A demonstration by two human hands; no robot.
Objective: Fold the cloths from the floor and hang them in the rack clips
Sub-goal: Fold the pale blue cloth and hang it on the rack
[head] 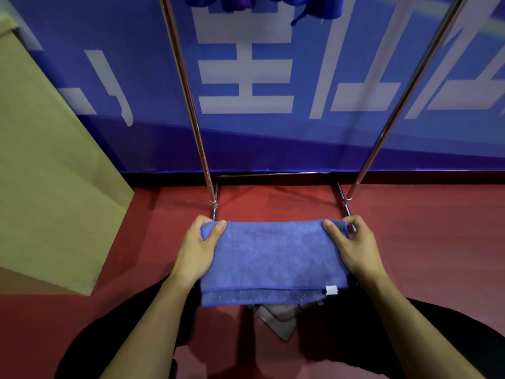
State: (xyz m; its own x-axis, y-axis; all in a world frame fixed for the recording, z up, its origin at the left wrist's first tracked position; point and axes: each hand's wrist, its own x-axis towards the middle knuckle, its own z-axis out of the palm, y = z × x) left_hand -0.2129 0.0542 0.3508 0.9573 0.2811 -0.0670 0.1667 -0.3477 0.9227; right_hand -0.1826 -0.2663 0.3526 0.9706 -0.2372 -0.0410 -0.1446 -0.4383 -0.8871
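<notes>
My left hand (200, 246) and right hand (352, 246) pinch the top corners of a folded blue terry cloth (274, 258) above the red floor (426, 242).

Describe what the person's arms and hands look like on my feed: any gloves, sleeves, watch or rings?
Both the left hand and the right hand are bare, with no gloves. The forearms are uncovered as far as the bottom edge of the frame, so no sleeve shows. I see no watch, wristband or ring on either side. Fingernails are short and plain. No markings or tape are visible.
</notes>
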